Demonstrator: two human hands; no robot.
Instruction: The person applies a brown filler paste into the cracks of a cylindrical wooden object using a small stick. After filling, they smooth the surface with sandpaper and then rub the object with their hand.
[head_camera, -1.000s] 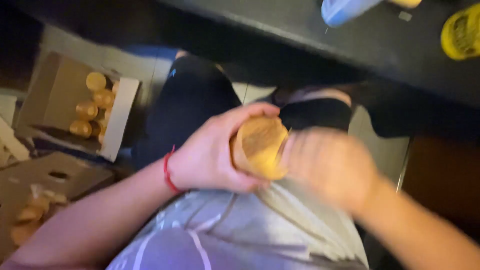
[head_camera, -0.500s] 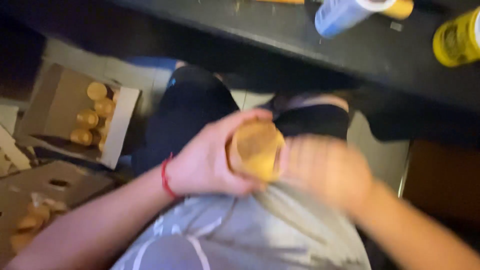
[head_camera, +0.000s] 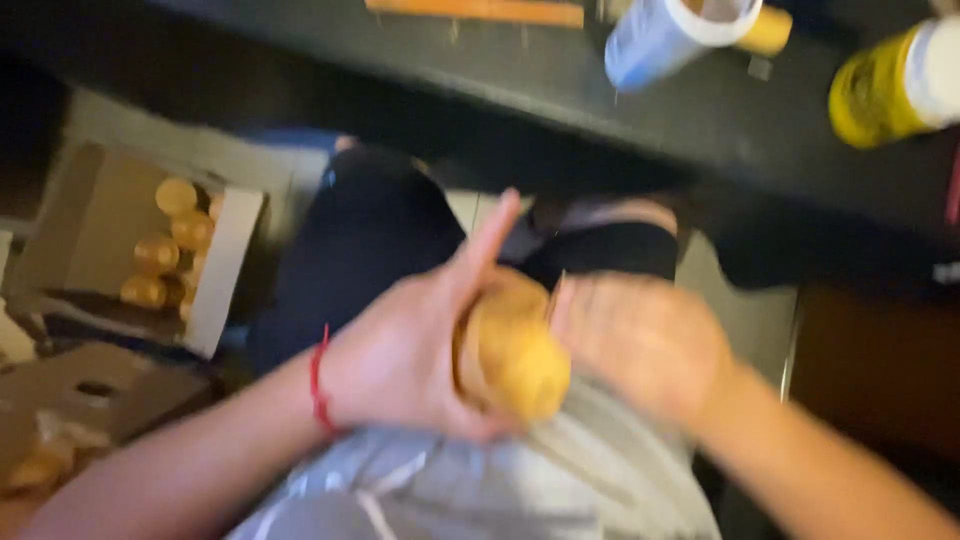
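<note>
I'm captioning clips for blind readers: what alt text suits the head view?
Two hands meet over a lap: the left hand grips a round tan object, the blurred right hand touching it. An open box of similar objects sits on the floor to the left.

Looks like a small workshop or packing spot, not a home. There's a dark workbench (head_camera: 700, 110) with a yellow container (head_camera: 880, 95) and a white-blue tube (head_camera: 665, 35), plus 2 open cardboard boxes (head_camera: 110, 240) on the floor filled with rows of identical golden round pieces (head_camera: 160, 250).
</note>
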